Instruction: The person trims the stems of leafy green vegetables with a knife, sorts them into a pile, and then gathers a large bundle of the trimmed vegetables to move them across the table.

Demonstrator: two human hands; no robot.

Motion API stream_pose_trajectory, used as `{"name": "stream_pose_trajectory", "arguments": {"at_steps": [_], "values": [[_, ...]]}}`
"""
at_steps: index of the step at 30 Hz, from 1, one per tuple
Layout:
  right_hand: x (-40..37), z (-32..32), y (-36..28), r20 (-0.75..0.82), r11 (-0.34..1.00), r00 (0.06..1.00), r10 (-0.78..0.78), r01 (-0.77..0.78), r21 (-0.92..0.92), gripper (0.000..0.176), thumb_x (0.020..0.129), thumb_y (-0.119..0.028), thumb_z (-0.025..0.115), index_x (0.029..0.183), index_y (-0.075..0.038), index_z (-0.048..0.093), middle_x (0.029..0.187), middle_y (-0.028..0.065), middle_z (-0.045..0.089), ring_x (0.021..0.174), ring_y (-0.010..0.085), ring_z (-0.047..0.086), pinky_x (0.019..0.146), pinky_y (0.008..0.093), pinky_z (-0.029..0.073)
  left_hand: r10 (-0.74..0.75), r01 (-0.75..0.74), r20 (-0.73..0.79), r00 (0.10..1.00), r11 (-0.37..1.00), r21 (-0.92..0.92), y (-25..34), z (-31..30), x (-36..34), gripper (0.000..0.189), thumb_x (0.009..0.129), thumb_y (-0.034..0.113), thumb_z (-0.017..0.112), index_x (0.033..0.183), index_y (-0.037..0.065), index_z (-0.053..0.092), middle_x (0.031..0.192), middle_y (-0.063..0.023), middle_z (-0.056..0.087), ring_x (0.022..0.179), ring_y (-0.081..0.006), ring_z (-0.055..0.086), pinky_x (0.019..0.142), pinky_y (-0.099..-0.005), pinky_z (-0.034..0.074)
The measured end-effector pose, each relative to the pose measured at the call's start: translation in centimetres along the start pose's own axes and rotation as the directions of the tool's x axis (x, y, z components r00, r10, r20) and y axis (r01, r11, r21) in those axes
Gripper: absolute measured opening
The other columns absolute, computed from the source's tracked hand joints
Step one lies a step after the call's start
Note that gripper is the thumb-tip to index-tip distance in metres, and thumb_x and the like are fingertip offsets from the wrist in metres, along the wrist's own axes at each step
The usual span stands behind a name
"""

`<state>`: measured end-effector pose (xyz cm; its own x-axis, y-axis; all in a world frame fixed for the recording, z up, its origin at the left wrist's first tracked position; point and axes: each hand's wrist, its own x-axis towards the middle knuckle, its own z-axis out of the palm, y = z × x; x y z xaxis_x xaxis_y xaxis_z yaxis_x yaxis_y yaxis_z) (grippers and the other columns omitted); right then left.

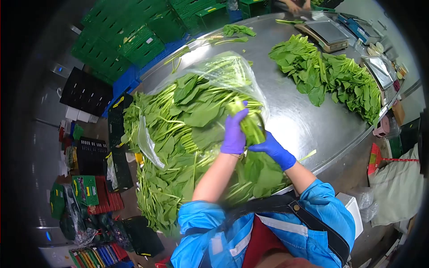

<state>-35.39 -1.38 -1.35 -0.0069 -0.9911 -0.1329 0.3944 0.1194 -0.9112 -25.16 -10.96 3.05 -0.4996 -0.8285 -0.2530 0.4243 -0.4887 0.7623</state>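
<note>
My left hand (234, 135), in a purple glove, wraps round the pale stems of a bunch of leafy greens (253, 130). Lower on the same bunch, my right hand (273, 151) in a blue glove grips it from the right side; some of its fingers are hidden. The bunch's broad leaves hang down toward my body. Beneath and to the left spreads a large heap of the same greens (178, 129), stems and leaves mixed. A clear plastic bag (223, 71) lies open over the heap's far part.
Two piles of greens, one nearer (357, 85) and one farther (297, 60), rest on the right of the metal table (286, 111). Scales (328, 33) stand behind them. Green crates (129, 35) are stacked at the far left. Another person's hands (295, 6) show at the top.
</note>
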Motion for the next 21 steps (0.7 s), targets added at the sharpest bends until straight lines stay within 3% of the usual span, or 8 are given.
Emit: {"name": "stream_pose_trajectory", "arguments": {"at_steps": [3,6,14,16,17,19,20,21], "values": [[0.4,-5.8,-1.7,-0.155,0.988,0.979,0.135,-0.122,0.093,0.050,0.073,-0.013,0.070,0.118,0.000,0.052,0.101,0.0078,0.061,0.091,0.0170,0.060,0.084,0.0300,0.047,0.150,-0.182,0.118,0.982,0.920,0.347,-1.8,1.7,2.8,0.078,0.082,0.016,0.062,0.145,0.011,0.016,0.147,-0.0146,0.023,0.133,-0.0279,0.029,0.104,-0.0369,0.032],[2.3,-11.6,-7.1,-0.370,0.973,0.919,0.139,-0.057,0.224,0.042,0.075,-0.015,0.068,0.112,0.000,0.054,0.093,0.0066,0.061,0.079,0.0178,0.060,0.074,0.0309,0.050,0.111,-0.167,0.202,0.973,0.944,0.286,-0.9,2.1,2.2,0.081,0.083,0.016,0.061,0.147,0.012,0.011,0.150,-0.0152,0.013,0.138,-0.0300,0.017,0.108,-0.0385,0.025],[19.4,-36.5,-11.4,-0.528,0.810,0.666,-0.527,0.205,-0.549,0.071,0.077,-0.024,0.070,0.135,0.000,0.036,0.131,0.0146,0.047,0.116,0.0255,0.046,0.099,0.0358,0.036,0.020,0.043,-0.128,0.992,0.881,0.470,-5.5,-9.4,-5.3,0.042,0.086,0.016,0.057,0.124,-0.002,0.051,0.119,-0.0117,0.058,0.112,-0.0192,0.053,0.100,-0.0307,0.037],[23.1,-44.3,-10.6,-0.198,0.289,0.649,-0.735,0.034,-0.957,0.061,0.084,-0.029,0.062,0.133,-0.001,0.040,0.133,0.0181,0.045,0.120,0.0295,0.045,0.101,0.0384,0.035,0.055,0.155,-0.334,0.941,0.807,0.570,-5.6,-12.2,-8.2,0.028,0.086,0.011,0.059,0.111,0.000,0.062,0.110,-0.0065,0.063,0.098,-0.0127,0.057,0.089,-0.0266,0.043],[22.9,-40.5,-11.9,-0.388,0.386,0.635,-0.668,-0.149,-0.910,0.058,0.085,-0.029,0.060,0.132,0.000,0.041,0.131,0.0173,0.048,0.118,0.0287,0.047,0.099,0.0385,0.036,0.157,0.126,-0.383,0.910,0.778,0.616,-5.9,-14.0,-9.5,0.023,0.086,0.011,0.059,0.106,0.001,0.064,0.106,-0.0059,0.064,0.096,-0.0111,0.057,0.086,-0.0258,0.044],[21.9,-34.0,-10.6,-0.542,0.454,0.617,-0.571,-0.313,-0.834,0.056,0.086,-0.029,0.059,0.131,0.000,0.043,0.129,0.0165,0.051,0.116,0.0279,0.050,0.098,0.0386,0.037,0.464,0.056,-0.294,0.835,0.460,0.886,-6.0,-16.8,-11.3,0.016,0.081,0.010,0.062,0.095,0.005,0.066,0.096,-0.0083,0.066,0.090,-0.0196,0.060,0.081,-0.0293,0.046],[21.9,-32.1,-9.5,-0.446,0.541,0.707,-0.548,-0.107,-0.834,0.056,0.086,-0.031,0.059,0.130,0.000,0.044,0.124,0.0156,0.054,0.111,0.0272,0.053,0.094,0.0367,0.040,0.546,0.075,-0.151,0.824,0.160,0.984,-5.5,-17.7,-11.6,0.014,0.079,0.010,0.063,0.092,0.006,0.067,0.092,-0.0096,0.066,0.087,-0.0242,0.061,0.080,-0.0310,0.046],[21.2,-30.8,-8.8,-0.342,0.618,0.766,-0.545,0.091,-0.781,0.056,0.086,-0.034,0.058,0.129,-0.001,0.046,0.119,0.0147,0.057,0.106,0.0265,0.056,0.090,0.0348,0.042,0.556,0.089,-0.164,0.815,0.159,0.983,-5.4,-18.1,-11.6,0.014,0.079,0.010,0.063,0.092,0.006,0.067,0.092,-0.0096,0.066,0.087,-0.0242,0.061,0.080,-0.0310,0.046]]}}
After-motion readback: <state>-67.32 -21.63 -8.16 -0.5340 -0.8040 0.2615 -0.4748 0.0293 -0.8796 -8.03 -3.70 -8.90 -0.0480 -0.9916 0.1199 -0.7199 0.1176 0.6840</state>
